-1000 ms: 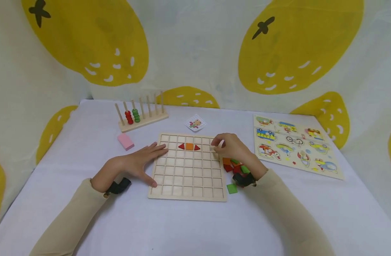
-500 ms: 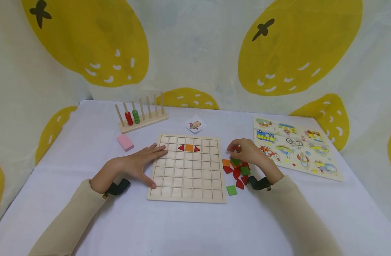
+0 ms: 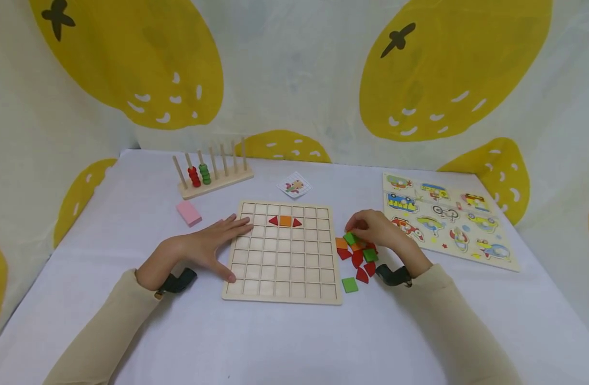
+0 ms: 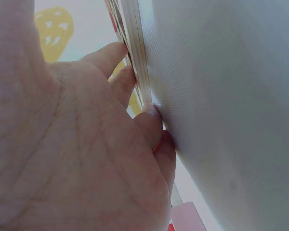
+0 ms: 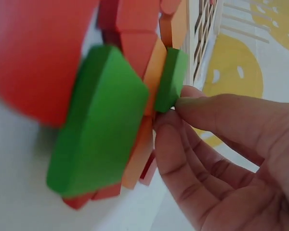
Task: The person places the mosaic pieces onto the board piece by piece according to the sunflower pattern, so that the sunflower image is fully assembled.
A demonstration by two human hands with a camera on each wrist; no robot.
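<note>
My left hand rests spread on the left edge of a wooden grid board, thumb near its lower corner. In the left wrist view its fingertips touch the side of the board. On the board's second row, an orange square tile lies between two red pieces, one of them the right red piece. Beside the board, my right hand pinches the corner of a green tile between thumb and fingertip, over a pile of loose tiles. Another green tile looms closer in the right wrist view.
A single green square lies near the board's lower right corner. Behind the board is a small pattern card. A bead rack and a pink block stand at the left back; a picture puzzle board lies at right.
My right hand has moved from above the board's right edge rightward to the tile pile, where it now has a green tile at its fingertips. The left hand stays in place.
</note>
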